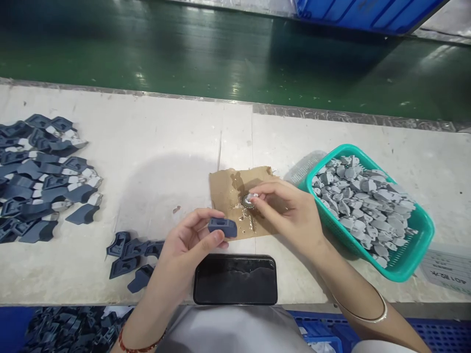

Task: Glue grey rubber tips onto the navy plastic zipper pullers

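Between the thumb and fingers of my left hand [195, 235] is a dark blue plastic part [222, 227] with a slot in its upper face. My right hand [287, 208] pinches a small light grey plastic piece [251, 197], mostly covered by the fingertips. It is held over a small round dish or cap [246, 202] on a piece of brown cardboard [224, 189], which is spotted with wet, shiny patches. Just below my left hand lies a black smartphone [235, 280]. A few loose dark blue parts [125, 267] lie left of my left wrist.
A teal basket [423, 245] full of light grey pieces stands at right, beside a printed label sheet [449, 267]. Many dark blue parts with grey pieces attached [47, 181] spread at left. Behind runs a green conveyor belt [184, 59] with a blue crate [368, 14] beyond.
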`<state>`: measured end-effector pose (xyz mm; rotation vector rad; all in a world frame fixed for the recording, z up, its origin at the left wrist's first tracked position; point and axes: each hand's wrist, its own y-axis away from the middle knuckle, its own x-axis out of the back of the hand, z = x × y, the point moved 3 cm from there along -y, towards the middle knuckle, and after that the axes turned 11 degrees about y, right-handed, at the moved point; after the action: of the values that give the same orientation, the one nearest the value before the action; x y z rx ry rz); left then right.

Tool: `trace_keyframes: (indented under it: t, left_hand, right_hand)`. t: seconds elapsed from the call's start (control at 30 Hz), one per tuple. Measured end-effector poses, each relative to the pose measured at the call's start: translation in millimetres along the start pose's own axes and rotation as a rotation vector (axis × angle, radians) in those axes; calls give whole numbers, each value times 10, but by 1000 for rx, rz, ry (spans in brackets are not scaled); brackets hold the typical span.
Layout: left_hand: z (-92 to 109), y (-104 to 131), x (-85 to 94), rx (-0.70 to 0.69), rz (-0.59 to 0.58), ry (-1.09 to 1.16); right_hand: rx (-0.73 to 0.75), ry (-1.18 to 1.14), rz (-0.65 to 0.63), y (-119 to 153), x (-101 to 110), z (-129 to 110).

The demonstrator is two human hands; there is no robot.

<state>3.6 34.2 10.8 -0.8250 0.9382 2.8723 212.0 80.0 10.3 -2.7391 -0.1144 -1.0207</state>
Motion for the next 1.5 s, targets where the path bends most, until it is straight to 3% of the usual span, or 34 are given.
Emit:
trace_keyframes:
  t: [0.2,0.73,0.97,1.2,1.33,1.5]
  left_hand:
    - [-116,-59,-27,33,-83,165]
    - [-147,-104,-58,-110,-195,30]
    - [-147,-108,-111,-185,-203,-75]
    - [-217,-165,-68,-236,-251,-391]
    - [-228,-170,-46,-245,-275,-476]
    - [-207,-199,-55,-234,-187,-383]
  right_hand:
    - [236,181,-47,29,-42,-48]
    - [273,255,-17,33,-22,-35]
    - [176,158,-37,31,0,-20]
    - [-339,-400,-48,-28,61,85]
    - [-403,-614,-117,-41,18,57]
    - [-411,-644,-134,28,-71,-15]
